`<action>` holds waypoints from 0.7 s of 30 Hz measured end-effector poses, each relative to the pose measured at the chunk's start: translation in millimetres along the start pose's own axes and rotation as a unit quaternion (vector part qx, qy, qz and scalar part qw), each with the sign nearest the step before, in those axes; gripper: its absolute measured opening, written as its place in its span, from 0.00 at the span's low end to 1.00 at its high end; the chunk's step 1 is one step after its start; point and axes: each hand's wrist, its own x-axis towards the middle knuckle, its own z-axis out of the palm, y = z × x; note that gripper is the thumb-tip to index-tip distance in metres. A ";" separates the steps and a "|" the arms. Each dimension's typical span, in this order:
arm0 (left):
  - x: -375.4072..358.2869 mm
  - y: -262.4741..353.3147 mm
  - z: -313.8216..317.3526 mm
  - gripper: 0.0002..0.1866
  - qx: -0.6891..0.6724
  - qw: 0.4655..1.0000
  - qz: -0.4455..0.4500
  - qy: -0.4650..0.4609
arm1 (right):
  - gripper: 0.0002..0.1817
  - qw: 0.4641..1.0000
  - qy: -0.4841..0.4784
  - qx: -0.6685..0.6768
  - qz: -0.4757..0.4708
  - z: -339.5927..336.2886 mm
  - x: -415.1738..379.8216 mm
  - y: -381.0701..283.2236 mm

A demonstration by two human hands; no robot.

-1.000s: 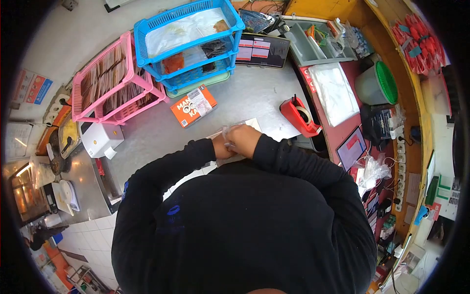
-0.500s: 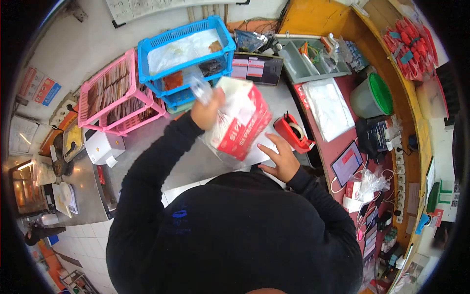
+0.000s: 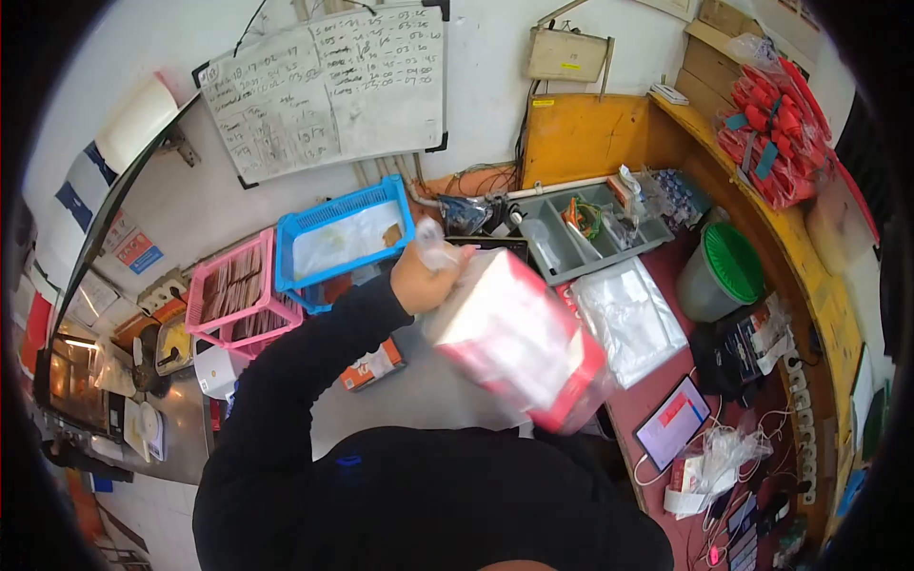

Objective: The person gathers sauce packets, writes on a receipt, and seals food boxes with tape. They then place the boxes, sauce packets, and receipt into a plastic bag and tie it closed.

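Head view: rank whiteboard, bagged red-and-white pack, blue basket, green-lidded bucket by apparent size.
1. whiteboard
2. bagged red-and-white pack, held up near the camera by the left hand, so it looks enlarged
3. blue basket
4. green-lidded bucket

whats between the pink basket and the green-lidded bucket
In the head view, between the pink basket and the green-lidded bucket come the blue basket, the left hand gripping the bagged red-and-white box, and clear plastic bags.
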 end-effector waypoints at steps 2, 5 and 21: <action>15.1 3.3 0.5 0.07 0.126 0.977 0.165 -0.046 | 0.33 0.959 -0.239 0.082 0.129 51.6 -35.9 29.6; 44.5 8.8 -3.5 0.10 0.221 0.920 0.241 -0.217 | 0.28 0.763 -0.574 0.214 0.208 80.0 -58.1 56.3; -149.4 -125.7 74.5 0.09 0.269 0.929 -0.201 0.159 | 0.13 0.875 -0.257 -0.211 0.351 57.9 151.9 410.4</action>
